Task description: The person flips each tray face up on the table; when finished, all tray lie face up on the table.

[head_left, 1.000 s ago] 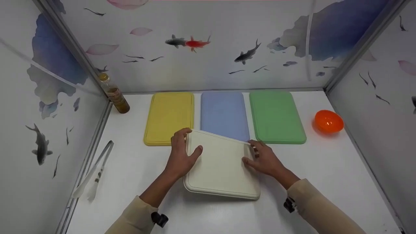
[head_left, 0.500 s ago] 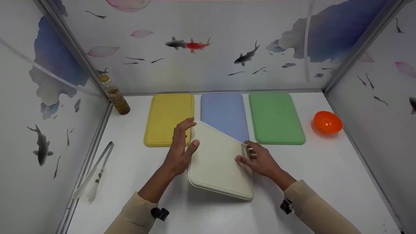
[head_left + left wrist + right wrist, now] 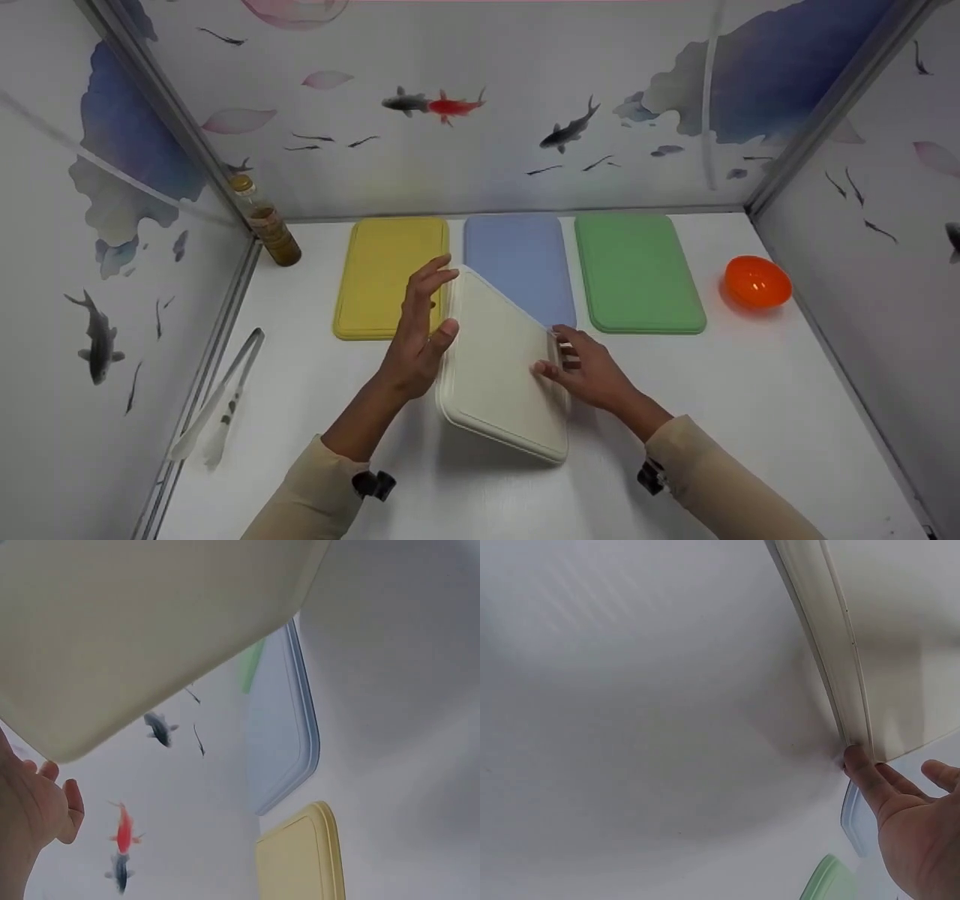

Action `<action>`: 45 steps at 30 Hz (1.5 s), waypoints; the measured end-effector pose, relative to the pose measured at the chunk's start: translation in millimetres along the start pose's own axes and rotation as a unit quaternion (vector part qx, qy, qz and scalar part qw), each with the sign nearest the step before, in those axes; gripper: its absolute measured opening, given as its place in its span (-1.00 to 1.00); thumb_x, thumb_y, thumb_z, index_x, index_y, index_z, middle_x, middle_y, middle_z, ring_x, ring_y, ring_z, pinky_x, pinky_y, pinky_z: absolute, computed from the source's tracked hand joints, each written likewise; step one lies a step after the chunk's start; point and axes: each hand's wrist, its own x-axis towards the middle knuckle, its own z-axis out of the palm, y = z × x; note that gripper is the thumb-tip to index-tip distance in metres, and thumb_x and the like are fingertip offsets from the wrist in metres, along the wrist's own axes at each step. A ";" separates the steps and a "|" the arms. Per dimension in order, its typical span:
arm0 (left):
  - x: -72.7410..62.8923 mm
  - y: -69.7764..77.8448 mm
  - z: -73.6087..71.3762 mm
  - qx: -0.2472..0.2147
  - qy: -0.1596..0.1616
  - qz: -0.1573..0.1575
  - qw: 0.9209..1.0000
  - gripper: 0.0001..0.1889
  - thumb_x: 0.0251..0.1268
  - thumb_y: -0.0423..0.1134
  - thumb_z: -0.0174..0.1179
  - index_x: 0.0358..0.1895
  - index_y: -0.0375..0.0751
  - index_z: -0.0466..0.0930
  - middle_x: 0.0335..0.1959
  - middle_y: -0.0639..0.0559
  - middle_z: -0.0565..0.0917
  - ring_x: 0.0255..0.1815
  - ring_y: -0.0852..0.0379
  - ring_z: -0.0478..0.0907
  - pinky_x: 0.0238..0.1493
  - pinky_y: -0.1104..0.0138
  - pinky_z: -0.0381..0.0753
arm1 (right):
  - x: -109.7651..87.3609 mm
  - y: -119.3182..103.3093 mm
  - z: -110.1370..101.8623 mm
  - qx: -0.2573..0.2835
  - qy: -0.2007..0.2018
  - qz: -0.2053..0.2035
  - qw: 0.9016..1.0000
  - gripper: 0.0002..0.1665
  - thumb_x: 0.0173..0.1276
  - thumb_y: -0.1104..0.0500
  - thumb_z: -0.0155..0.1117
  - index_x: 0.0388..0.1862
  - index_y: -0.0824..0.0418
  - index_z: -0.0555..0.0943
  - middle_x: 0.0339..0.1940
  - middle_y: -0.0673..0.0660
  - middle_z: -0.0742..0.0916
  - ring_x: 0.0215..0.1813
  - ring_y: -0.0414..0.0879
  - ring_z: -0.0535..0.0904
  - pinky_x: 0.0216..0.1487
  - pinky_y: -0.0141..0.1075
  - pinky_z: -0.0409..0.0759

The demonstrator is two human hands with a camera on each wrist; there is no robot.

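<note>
A cream cutting board [image 3: 499,360] is held tilted above the table, its left side raised and turned toward the right. My left hand [image 3: 420,337] holds its left edge, fingers long up the side and thumb near the front face. In the left wrist view, the fingertips of that hand [image 3: 45,802] meet a corner of the board [image 3: 135,630]. My right hand [image 3: 592,371] pinches the right edge, thumb over the front face. In the right wrist view, the fingers of that hand [image 3: 900,795] touch a corner beside the grooved rim.
Yellow [image 3: 390,277], blue [image 3: 517,262] and green cutting boards [image 3: 637,270] lie in a row along the back wall. An oil bottle [image 3: 274,232] stands back left, with tongs [image 3: 225,397] nearer me. At right sits an orange bowl [image 3: 757,283].
The cream board has turned further, its left side rising and its right side swinging inward. My left hand has moved up, its fingers straighter; my right hand has shifted left.
</note>
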 end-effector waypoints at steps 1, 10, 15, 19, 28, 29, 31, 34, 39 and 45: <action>1.6 1.1 -0.1 -0.003 0.001 0.003 1.000 -0.24 0.65 0.51 -0.26 0.63 0.12 0.18 0.79 -0.13 0.13 0.83 -0.13 0.05 0.70 -0.39 0.07 | 0.5 -0.6 0.6 -0.001 -0.002 -0.002 1.000 0.05 0.55 -0.24 0.46 0.77 0.24 0.28 0.58 0.41 0.57 0.48 0.35 0.67 0.40 0.19 0.69; 12.2 12.5 2.3 -0.019 0.004 0.008 1.000 -0.19 0.59 0.57 -0.26 0.63 0.15 0.14 0.80 -0.08 0.10 0.80 -0.22 0.09 0.43 -0.42 0.36 | 2.9 -11.2 0.5 0.003 -0.035 -0.002 0.999 0.06 0.58 -0.26 0.41 0.80 0.22 0.24 0.61 0.41 0.56 0.53 0.38 0.61 0.47 0.24 0.62; 16.9 17.5 6.0 -0.028 0.004 0.022 0.999 -0.17 0.58 0.58 -0.27 0.64 0.14 0.12 0.80 -0.08 0.10 0.80 -0.19 0.10 0.45 -0.42 0.34 | 5.7 -20.5 -0.9 -0.006 -0.045 -0.011 0.999 0.04 0.62 -0.30 0.32 0.81 0.21 0.22 0.65 0.40 0.53 0.57 0.36 0.57 0.46 0.25 0.63; 20.4 21.8 9.9 -0.030 -0.001 0.037 0.999 -0.19 0.61 0.57 -0.29 0.65 0.15 0.11 0.79 -0.11 0.10 0.80 -0.19 0.11 0.53 -0.38 0.31 | 7.7 -37.0 -4.6 0.006 -0.040 -0.036 0.999 -0.02 0.66 -0.30 0.26 0.83 0.10 0.21 0.76 0.30 0.42 0.62 0.33 0.52 0.43 0.27 0.64; 25.8 27.1 21.3 -0.034 0.003 0.051 0.998 -0.22 0.61 0.56 -0.33 0.64 0.20 0.07 0.78 -0.15 0.12 0.79 -0.19 0.11 0.68 -0.35 0.17 | 14.6 -97.4 -18.2 0.053 0.015 -0.142 0.988 0.03 0.60 -0.55 0.13 0.84 -0.13 0.21 0.75 0.19 0.42 0.60 0.36 0.53 0.31 0.28 0.72; 26.3 27.4 22.7 -0.034 0.003 0.054 0.998 -0.23 0.62 0.56 -0.33 0.63 0.21 0.07 0.78 -0.16 0.12 0.79 -0.18 0.12 0.69 -0.34 0.16 | 15.3 -104.4 -19.6 0.056 0.022 -0.151 0.987 0.04 0.57 -0.59 0.10 0.83 -0.14 0.22 0.74 0.18 0.43 0.60 0.35 0.53 0.30 0.28 0.73; 27.2 28.6 25.1 -0.034 0.003 0.057 0.998 -0.24 0.62 0.56 -0.34 0.63 0.23 0.06 0.78 -0.16 0.12 0.79 -0.16 0.11 0.68 -0.32 0.16 | 16.5 -117.0 -22.5 0.059 0.037 -0.166 0.984 0.08 0.53 -0.65 0.06 0.82 -0.14 0.24 0.73 0.17 0.45 0.58 0.33 0.56 0.27 0.29 0.74; 28.3 30.2 28.5 -0.036 0.005 0.066 0.997 -0.23 0.63 0.54 -0.33 0.64 0.18 0.06 0.78 -0.17 0.11 0.80 -0.17 0.10 0.68 -0.30 0.15 | 18.5 -130.9 -27.4 0.058 0.057 -0.180 0.980 0.09 0.51 -0.68 0.05 0.81 -0.14 0.27 0.68 0.18 0.50 0.55 0.29 0.60 0.28 0.31 0.73; 30.0 32.3 34.5 -0.044 0.004 0.077 0.996 -0.19 0.65 0.53 -0.32 0.62 0.03 0.07 0.79 -0.17 0.10 0.83 -0.11 0.06 0.70 -0.29 0.13 | 21.9 -142.2 -35.5 0.048 0.083 -0.199 0.975 0.11 0.50 -0.70 0.02 0.79 -0.11 0.31 0.57 0.19 0.58 0.49 0.26 0.65 0.27 0.37 0.71; 31.7 35.6 41.9 -0.045 -0.003 0.084 0.995 -0.19 0.66 0.52 -0.31 0.62 0.01 0.06 0.80 -0.16 0.08 0.83 -0.10 0.05 0.64 -0.29 0.12 | 25.7 -151.9 -45.3 0.055 0.090 -0.233 0.967 0.06 0.56 -0.60 0.11 0.78 0.00 0.33 0.58 0.21 0.56 0.49 0.27 0.65 0.22 0.28 0.77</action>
